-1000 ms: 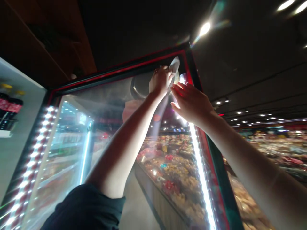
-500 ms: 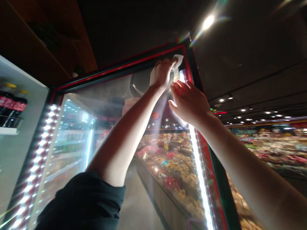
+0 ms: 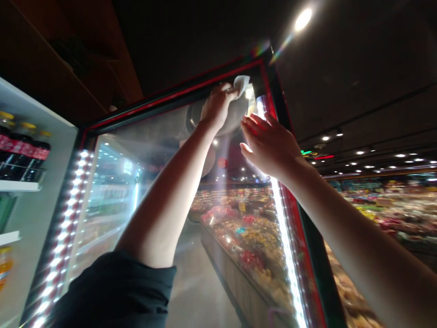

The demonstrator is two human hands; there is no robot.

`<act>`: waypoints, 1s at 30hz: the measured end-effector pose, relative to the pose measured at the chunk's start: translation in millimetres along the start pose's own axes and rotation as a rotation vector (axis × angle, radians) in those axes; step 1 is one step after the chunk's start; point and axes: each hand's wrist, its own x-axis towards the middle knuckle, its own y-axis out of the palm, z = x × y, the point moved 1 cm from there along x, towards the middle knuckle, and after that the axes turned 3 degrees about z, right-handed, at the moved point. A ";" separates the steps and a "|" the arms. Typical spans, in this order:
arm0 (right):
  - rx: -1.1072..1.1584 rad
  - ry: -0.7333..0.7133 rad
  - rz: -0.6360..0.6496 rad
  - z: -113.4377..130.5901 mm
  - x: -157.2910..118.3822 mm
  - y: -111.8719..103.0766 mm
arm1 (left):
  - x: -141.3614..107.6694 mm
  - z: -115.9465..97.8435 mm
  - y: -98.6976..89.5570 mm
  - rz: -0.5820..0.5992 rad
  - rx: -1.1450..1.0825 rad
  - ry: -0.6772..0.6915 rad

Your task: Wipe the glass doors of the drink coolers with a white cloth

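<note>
The door pane is smooth, glossy glass, and its black frame carries shiny red trim. The white wipe looks thin, soft and matt, paper or cloth. The dark sleeve is matt, creased cloth; the bottles look like glossy plastic.

The door stands before me, a shelf to its left with bottles on it. One light strip runs down the door's left side, another down its right. Near its top right corner is the cloth, in my left hand; my right hand is lower, further right. The counter shows in the glass, perhaps behind it.
</note>
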 end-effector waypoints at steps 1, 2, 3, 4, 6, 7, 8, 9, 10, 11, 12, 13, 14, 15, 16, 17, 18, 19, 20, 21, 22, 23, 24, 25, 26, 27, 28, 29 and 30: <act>0.001 -0.005 0.000 -0.9 0.1 1.4 | -3.0 2.9 -1.7 -0.010 0.045 -0.014; 0.004 -0.011 -0.003 -1.3 0.4 2.9 | -6.7 5.2 -2.5 -0.024 0.092 -0.033; 0.009 -0.017 -0.008 -1.0 0.7 4.6 | -10.5 7.1 -2.7 -0.038 0.133 -0.065; 0.017 -0.021 -0.014 0.0 1.1 6.5 | -13.7 8.5 -2.4 -0.047 0.162 -0.091; 0.040 -0.019 -0.019 3.6 1.8 10.9 | -16.1 10.7 -2.3 -0.039 0.173 -0.073; 0.054 -0.018 -0.013 5.9 2.0 13.2 | -15.0 12.3 -3.2 -0.017 0.171 -0.031; 0.068 -0.016 -0.005 7.8 2.1 15.3 | -13.1 14.5 -4.9 0.011 0.173 0.012; 0.081 -0.014 0.006 9.1 2.3 17.2 | -10.9 17.5 -7.3 0.039 0.179 0.048; 0.092 -0.012 0.018 9.5 2.6 18.6 | -9.2 21.0 -10.1 0.055 0.187 0.069; 0.099 -0.009 0.030 9.0 3.2 19.7 | -8.6 24.9 -12.6 0.059 0.197 0.072; 0.103 -0.006 0.038 7.6 4.1 20.3 | -9.5 28.7 -14.4 0.052 0.205 0.062; 0.104 -0.005 0.042 5.8 5.3 20.5 | -11.7 32.1 -15.2 0.033 0.205 0.043; 0.104 -0.009 0.044 3.8 6.7 20.4 | -14.9 34.7 -15.0 0.009 0.194 0.022; 0.103 -0.019 0.044 2.2 8.2 20.0 | -18.6 36.6 -13.9 -0.015 0.173 0.004; 0.098 -0.028 0.041 1.0 9.7 19.5 | -21.9 37.8 -12.4 -0.032 0.148 -0.008; 0.090 -0.035 0.040 0.5 11.0 18.9 | -24.3 38.5 -10.8 -0.040 0.123 -0.010; 0.080 -0.037 0.040 0.6 12.0 18.2 | -25.5 39.1 -9.7 -0.040 0.102 -0.002; 0.071 -0.034 0.042 1.2 12.7 17.6 | -25.4 40.0 -9.3 -0.032 0.089 0.012; 0.063 -0.029 0.045 2.0 13.0 17.0 | -24.2 41.2 -9.8 -0.020 0.086 0.026; 0.060 -0.025 0.048 2.9 13.0 16.4 | -22.5 42.9 -11.0 -0.010 0.085 0.034; 0.061 -0.024 0.050 3.8 12.8 15.9 | -20.6 45.0 -12.5 -0.006 0.085 0.031; 0.063 -0.026 0.052 4.4 12.4 15.4 | -19.1 47.1 -14.0 -0.010 0.085 0.018; 0.065 -0.029 0.053 4.8 12.0 14.9 | -18.4 48.9 -14.8 -0.019 0.082 -0.002; 0.066 -0.033 0.054 4.9 11.5 14.6 | -18.6 50.0 -14.8 -0.030 0.078 -0.025; 0.065 -0.034 0.054 4.9 11.1 14.5 | -19.5 50.2 -13.9 -0.042 0.073 -0.047; 0.064 -0.037 0.055 4.7 10.8 14.5 | -20.9 49.3 -12.1 -0.052 0.067 -0.064; 0.064 -0.041 0.056 4.5 10.5 14.6 | -22.4 47.8 -9.9 -0.060 0.062 -0.077; 0.066 -0.045 0.058 4.3 10.3 15.0 | -23.5 46.0 -7.6 -0.062 0.060 -0.083; 0.068 -0.048 0.059 4.1 10.2 15.4 | -24.1 44.3 -5.8 -0.057 0.060 -0.080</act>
